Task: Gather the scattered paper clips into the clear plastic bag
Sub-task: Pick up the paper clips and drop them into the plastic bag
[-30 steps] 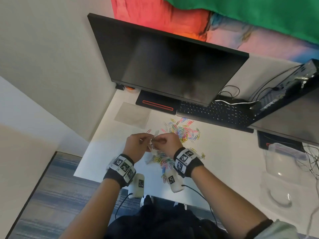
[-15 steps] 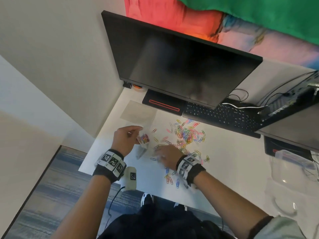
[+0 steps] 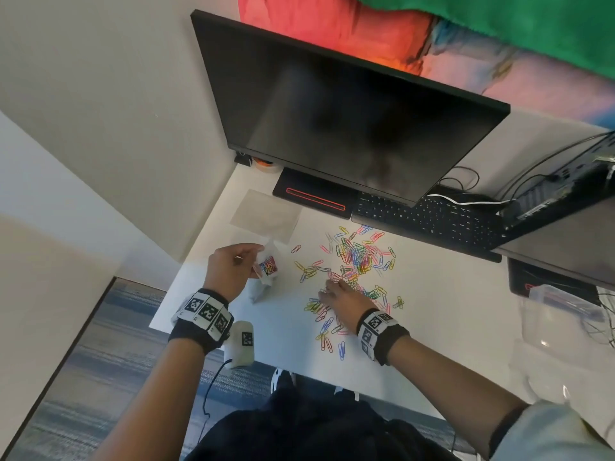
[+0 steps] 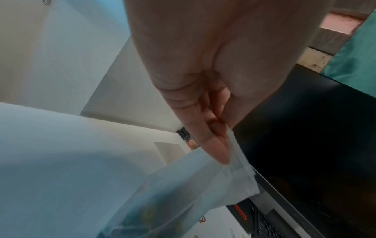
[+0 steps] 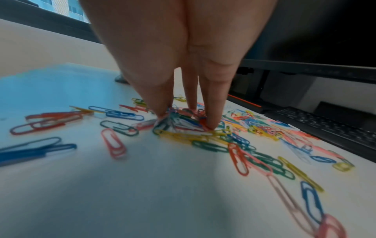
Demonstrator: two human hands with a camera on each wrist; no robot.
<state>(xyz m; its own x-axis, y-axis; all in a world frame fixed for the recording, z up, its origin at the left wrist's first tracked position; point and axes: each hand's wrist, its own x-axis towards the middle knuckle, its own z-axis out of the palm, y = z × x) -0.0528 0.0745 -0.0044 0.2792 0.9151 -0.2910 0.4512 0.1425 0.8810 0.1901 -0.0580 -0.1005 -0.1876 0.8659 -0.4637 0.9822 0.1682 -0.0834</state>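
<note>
Several coloured paper clips (image 3: 359, 257) lie scattered over the white desk (image 3: 449, 311) in front of the keyboard. My left hand (image 3: 233, 264) holds the clear plastic bag (image 3: 266, 272) up at the left and pinches its top edge between thumb and fingers. A small bunch of clips shows inside the bag. In the left wrist view the left hand (image 4: 225, 145) grips the bag (image 4: 183, 193) at its rim. My right hand (image 3: 336, 292) is down on the pile. In the right wrist view its fingertips (image 5: 211, 124) and thumb pinch a heap of paper clips (image 5: 183, 120).
A dark monitor (image 3: 349, 128) hangs over a black keyboard (image 3: 429, 221) and a black box with a red stripe (image 3: 312, 197). A flat clear sheet (image 3: 266, 214) lies at the back left. A clear plastic container (image 3: 562, 314) and cables sit at the right.
Both hands were together at the bag a second ago. The right hand has since left it and dropped onto the clip pile, while the left hand carried the bag off to the left.
</note>
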